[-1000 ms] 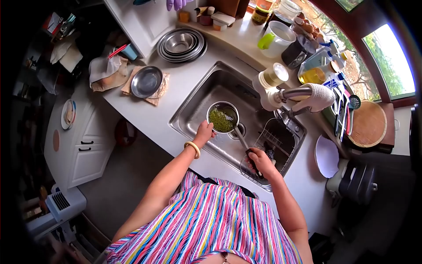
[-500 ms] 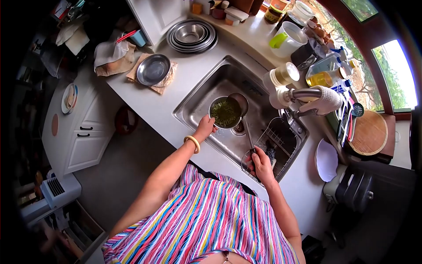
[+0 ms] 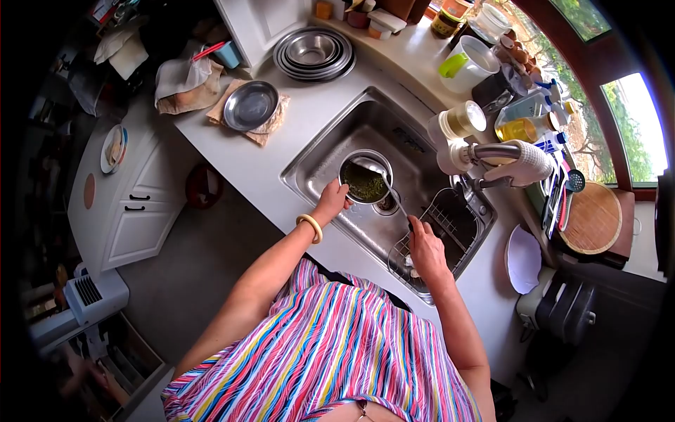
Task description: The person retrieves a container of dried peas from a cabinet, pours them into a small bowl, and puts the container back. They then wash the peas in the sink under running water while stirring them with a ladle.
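Observation:
My left hand (image 3: 332, 200) is closed on the near left rim of a round metal bowl (image 3: 344, 188) over the sink. Inside it is dark green liquid with bits of chopped greens (image 3: 361, 188). The right hand (image 3: 427, 252) grips the handle of a metal ladle (image 3: 398, 199). Its cup sits within the bowl, on the far side, partly in the liquid. The bowl hangs above the steel sink (image 3: 320, 158), close to the drain (image 3: 386, 203). Beneath my right hand lies a wire rack (image 3: 444, 218) in the sink.
A faucet with a white filter (image 3: 457, 126) reaches over the sink's right side. Nested steel bowls (image 3: 313, 53) and a metal plate on a cloth (image 3: 250, 105) stand on the counter. Bottles, utensils and a round wooden board (image 3: 592, 218) line the window side.
The ladle has gone from beside the bowl's right rim to inside it, its cup tipping into the liquid. My right hand has turned over the handle. The left hand still holds the bowl.

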Action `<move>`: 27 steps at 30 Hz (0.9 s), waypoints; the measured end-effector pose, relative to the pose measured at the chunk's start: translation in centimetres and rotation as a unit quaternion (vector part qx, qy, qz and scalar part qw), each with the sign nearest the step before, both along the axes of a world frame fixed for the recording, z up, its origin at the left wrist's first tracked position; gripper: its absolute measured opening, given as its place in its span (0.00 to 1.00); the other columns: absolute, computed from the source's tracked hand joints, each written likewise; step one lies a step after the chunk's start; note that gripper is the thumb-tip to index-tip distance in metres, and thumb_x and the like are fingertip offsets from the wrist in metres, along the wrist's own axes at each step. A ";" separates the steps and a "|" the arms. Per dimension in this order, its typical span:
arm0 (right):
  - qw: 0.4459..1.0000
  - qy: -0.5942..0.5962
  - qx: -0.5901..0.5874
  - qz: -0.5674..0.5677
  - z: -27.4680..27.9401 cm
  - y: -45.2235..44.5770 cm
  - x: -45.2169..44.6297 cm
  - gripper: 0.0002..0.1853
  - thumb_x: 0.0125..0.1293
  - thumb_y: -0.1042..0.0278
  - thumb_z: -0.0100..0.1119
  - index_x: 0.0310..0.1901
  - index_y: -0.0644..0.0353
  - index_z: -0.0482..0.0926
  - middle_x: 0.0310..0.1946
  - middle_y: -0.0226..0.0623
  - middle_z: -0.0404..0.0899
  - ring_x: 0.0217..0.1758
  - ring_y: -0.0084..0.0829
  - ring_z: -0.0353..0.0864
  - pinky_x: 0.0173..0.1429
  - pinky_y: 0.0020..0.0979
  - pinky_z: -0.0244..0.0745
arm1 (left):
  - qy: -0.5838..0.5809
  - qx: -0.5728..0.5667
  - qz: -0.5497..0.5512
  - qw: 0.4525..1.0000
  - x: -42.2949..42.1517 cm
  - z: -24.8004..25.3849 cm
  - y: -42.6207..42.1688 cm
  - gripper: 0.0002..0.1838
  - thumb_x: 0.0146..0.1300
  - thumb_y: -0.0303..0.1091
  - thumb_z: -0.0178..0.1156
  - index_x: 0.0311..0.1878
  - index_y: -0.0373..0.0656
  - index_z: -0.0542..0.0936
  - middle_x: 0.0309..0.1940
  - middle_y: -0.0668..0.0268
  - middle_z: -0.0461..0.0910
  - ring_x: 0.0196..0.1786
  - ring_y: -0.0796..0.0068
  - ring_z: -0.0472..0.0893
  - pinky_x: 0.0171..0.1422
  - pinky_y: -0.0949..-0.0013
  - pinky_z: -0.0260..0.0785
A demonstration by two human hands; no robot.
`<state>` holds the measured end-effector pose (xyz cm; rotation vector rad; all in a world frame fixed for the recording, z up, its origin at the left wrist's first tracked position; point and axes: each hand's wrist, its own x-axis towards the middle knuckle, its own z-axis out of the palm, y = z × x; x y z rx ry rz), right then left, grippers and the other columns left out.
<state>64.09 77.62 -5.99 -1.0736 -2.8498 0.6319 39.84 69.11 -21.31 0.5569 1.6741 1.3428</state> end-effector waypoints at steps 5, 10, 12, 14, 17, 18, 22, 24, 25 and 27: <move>0.899 -0.010 -0.403 -0.172 0.8 0.0 -0.3 0.15 0.70 0.70 0.45 0.56 0.65 0.69 0.31 0.41 0.75 0.27 0.28 0.76 0.26 0.31 0.71 | 0.005 -0.037 0.005 0.999 0.2 -0.2 0.2 0.12 0.67 0.32 0.46 0.36 0.31 0.71 0.19 0.56 0.79 0.18 0.73 0.77 0.26 0.69 0.71; 0.665 0.131 -0.681 -0.276 0.1 -0.4 0.8 0.14 0.72 0.68 0.42 0.54 0.64 0.68 0.32 0.32 0.73 0.25 0.17 0.65 0.22 0.20 0.62 | 0.000 -0.046 0.014 0.999 0.2 0.1 0.0 0.12 0.66 0.32 0.46 0.36 0.31 0.71 0.19 0.56 0.79 0.18 0.72 0.77 0.25 0.69 0.71; 0.643 0.157 -0.699 -0.271 -0.2 -1.1 1.2 0.13 0.72 0.67 0.42 0.54 0.62 0.67 0.32 0.31 0.72 0.24 0.17 0.63 0.22 0.19 0.60 | -0.005 -0.052 0.014 0.999 0.0 0.1 -0.1 0.12 0.66 0.32 0.46 0.36 0.30 0.71 0.19 0.56 0.79 0.18 0.72 0.77 0.25 0.69 0.71; 0.663 0.170 -0.680 -0.262 0.2 -1.8 1.3 0.13 0.73 0.67 0.41 0.54 0.62 0.67 0.32 0.31 0.72 0.24 0.17 0.63 0.22 0.19 0.60 | -0.013 -0.049 0.015 0.999 -0.1 0.0 -0.1 0.12 0.66 0.32 0.46 0.36 0.30 0.72 0.19 0.56 0.79 0.18 0.73 0.77 0.25 0.69 0.71; 0.698 0.183 -0.642 -0.258 0.7 -2.4 1.3 0.14 0.73 0.68 0.41 0.57 0.61 0.67 0.32 0.31 0.72 0.24 0.17 0.64 0.22 0.19 0.60 | -0.019 -0.043 0.015 0.999 0.0 0.1 -0.2 0.12 0.66 0.32 0.47 0.36 0.30 0.72 0.19 0.57 0.79 0.18 0.73 0.77 0.25 0.69 0.71; 0.716 0.183 -0.623 -0.257 1.1 -2.6 1.2 0.15 0.73 0.68 0.41 0.58 0.61 0.66 0.32 0.30 0.72 0.24 0.17 0.64 0.22 0.19 0.60 | -0.020 -0.041 0.015 0.999 0.1 0.1 -0.1 0.12 0.66 0.32 0.47 0.36 0.30 0.72 0.19 0.57 0.79 0.18 0.73 0.77 0.25 0.69 0.71; 0.800 0.184 -0.525 -0.226 0.9 -2.7 1.5 0.19 0.72 0.69 0.43 0.62 0.63 0.64 0.33 0.32 0.74 0.24 0.16 0.67 0.23 0.20 0.64 | -0.029 -0.029 0.020 0.999 0.3 0.5 0.1 0.12 0.65 0.32 0.47 0.35 0.30 0.73 0.19 0.57 0.78 0.17 0.74 0.76 0.25 0.70 0.71; 0.875 0.151 -0.420 -0.189 -0.1 -2.5 1.7 0.21 0.71 0.69 0.46 0.63 0.64 0.63 0.35 0.37 0.76 0.26 0.23 0.73 0.26 0.25 0.69 | -0.035 -0.026 0.027 0.999 0.4 0.4 0.2 0.12 0.65 0.32 0.46 0.36 0.30 0.73 0.19 0.57 0.78 0.17 0.74 0.76 0.25 0.70 0.70; 0.906 0.133 -0.364 -0.169 -0.8 -2.4 1.9 0.22 0.70 0.70 0.47 0.64 0.64 0.62 0.36 0.40 0.77 0.27 0.26 0.76 0.27 0.28 0.72 | -0.038 -0.028 0.030 0.998 0.4 0.3 0.2 0.12 0.65 0.32 0.46 0.36 0.30 0.73 0.19 0.57 0.78 0.17 0.74 0.76 0.25 0.70 0.70; 0.973 0.136 -0.162 -0.091 -2.5 -2.1 2.1 0.21 0.69 0.71 0.48 0.62 0.64 0.65 0.39 0.45 0.78 0.30 0.38 0.79 0.33 0.35 0.75 | -0.043 -0.027 0.034 0.998 0.3 0.1 0.2 0.13 0.66 0.32 0.46 0.37 0.30 0.73 0.19 0.57 0.78 0.17 0.74 0.76 0.25 0.71 0.70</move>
